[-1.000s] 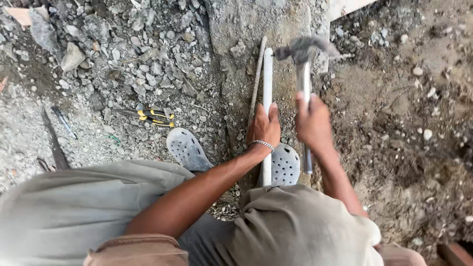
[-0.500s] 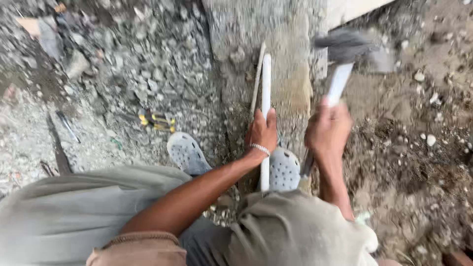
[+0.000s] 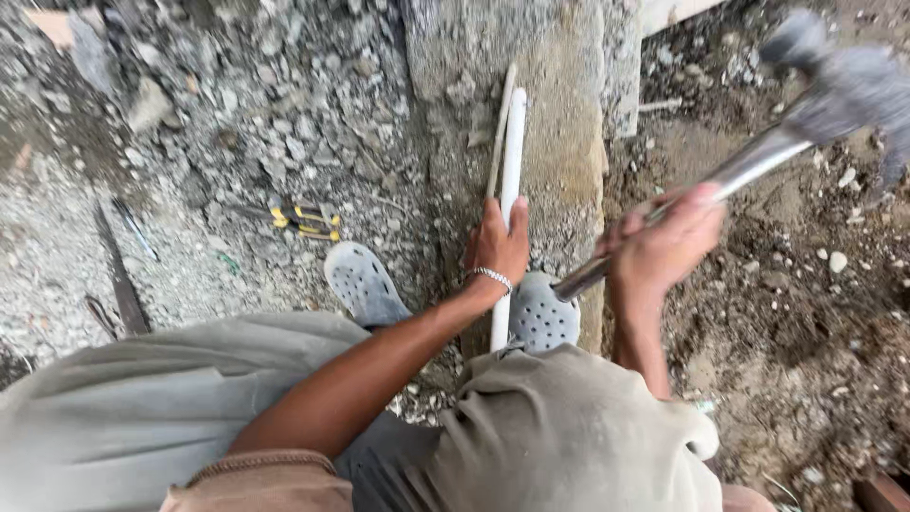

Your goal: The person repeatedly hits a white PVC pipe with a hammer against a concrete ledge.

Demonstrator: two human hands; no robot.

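We grip a white plastic pipe (image 3: 510,180) w/ our left hand (image 3: 499,243), fingers curled round it where it lies along a concrete strip (image 3: 559,142) toward 12 o'clock. Our right hand (image 3: 665,248) is fisted on the metal handle of a hammer (image 3: 758,156), its head blurred at 2 o'clock. Grey perforated clogs (image 3: 364,283) sit at 6 o'clock of the pipe; yellow-handled pliers (image 3: 305,220) lie on gravel (image 3: 237,114) at 9 o'clock.
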